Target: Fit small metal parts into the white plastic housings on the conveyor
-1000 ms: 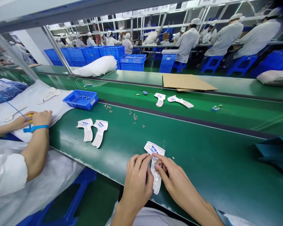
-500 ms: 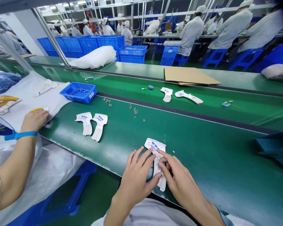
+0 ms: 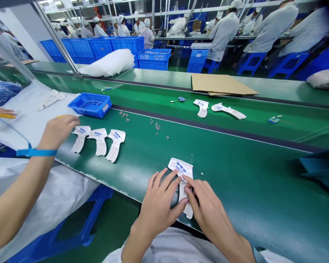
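A white gun-shaped plastic housing half (image 3: 188,211) with blue parts near its top lies on the green bench in front of me. My left hand (image 3: 159,201) rests at its left side, fingers stretched out, the fingertips and thumb at its edge. Over the handle part, my right hand (image 3: 211,206) has its thumb and fingers pinched together at the housing. Whatever sits between those fingertips is too small and hidden to name. A tiny white piece (image 3: 202,173) lies just right of the housing.
Three similar housing halves (image 3: 115,146) stand in a row to the left, beside a co-worker's hand (image 3: 57,129). Small metal parts (image 3: 157,126) lie in piles near a blue bin (image 3: 90,106). More housings (image 3: 201,108) are on the green belt behind; cardboard (image 3: 222,84) lies farther back.
A third housing half now lies at the left end of the row, and the co-worker's hand has moved right beside it. Pieces on the belt have shifted right. My hands have barely moved.
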Motion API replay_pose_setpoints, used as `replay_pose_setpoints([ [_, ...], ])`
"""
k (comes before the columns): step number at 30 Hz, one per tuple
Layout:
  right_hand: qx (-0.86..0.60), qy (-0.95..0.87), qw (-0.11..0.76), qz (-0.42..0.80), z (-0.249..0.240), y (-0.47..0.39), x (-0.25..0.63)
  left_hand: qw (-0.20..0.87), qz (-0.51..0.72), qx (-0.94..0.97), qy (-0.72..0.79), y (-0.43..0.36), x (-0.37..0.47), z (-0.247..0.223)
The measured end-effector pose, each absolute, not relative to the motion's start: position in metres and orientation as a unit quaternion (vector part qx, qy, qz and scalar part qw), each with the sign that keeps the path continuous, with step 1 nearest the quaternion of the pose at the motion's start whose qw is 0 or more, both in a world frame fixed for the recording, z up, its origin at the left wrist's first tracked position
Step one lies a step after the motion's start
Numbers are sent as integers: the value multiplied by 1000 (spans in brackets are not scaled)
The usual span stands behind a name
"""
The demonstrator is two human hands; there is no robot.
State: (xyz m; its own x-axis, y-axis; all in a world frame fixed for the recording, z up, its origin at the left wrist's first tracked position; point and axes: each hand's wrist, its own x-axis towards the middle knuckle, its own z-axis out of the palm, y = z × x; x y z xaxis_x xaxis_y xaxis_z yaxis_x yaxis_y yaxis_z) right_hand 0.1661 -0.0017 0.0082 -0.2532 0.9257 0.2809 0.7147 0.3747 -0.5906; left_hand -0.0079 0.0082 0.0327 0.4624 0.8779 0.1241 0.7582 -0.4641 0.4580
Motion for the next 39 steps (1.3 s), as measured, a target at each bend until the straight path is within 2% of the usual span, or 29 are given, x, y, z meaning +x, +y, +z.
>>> replay_pose_setpoints([
  [6, -536, -776, 291, 160, 10, -2, 166, 172, 172, 839, 486, 9, -8, 33],
  [13, -569, -745, 279, 209, 16, 2, 166, 174, 172, 835, 492, 8, -8, 33],
  [19, -555, -723, 312, 268, 17, 7, 169, 198, 193, 825, 492, 11, -11, 35],
  [24, -590, -681, 343, 265, 29, 10, 187, 203, 254, 781, 533, 43, -29, 53],
  [28, -609, -661, 345, 272, 27, 8, 202, 213, 241, 794, 517, 43, -29, 67],
  [31, -608, -659, 341, 282, 18, 4, 207, 209, 239, 798, 512, 14, -12, 57],
  [34, -611, -660, 330, 288, 13, 2, 206, 146, 270, 773, 556, -15, 9, 37],
  [39, -555, -722, 301, 284, 12, 0, 202, 113, 297, 758, 570, -28, 24, 22],
])
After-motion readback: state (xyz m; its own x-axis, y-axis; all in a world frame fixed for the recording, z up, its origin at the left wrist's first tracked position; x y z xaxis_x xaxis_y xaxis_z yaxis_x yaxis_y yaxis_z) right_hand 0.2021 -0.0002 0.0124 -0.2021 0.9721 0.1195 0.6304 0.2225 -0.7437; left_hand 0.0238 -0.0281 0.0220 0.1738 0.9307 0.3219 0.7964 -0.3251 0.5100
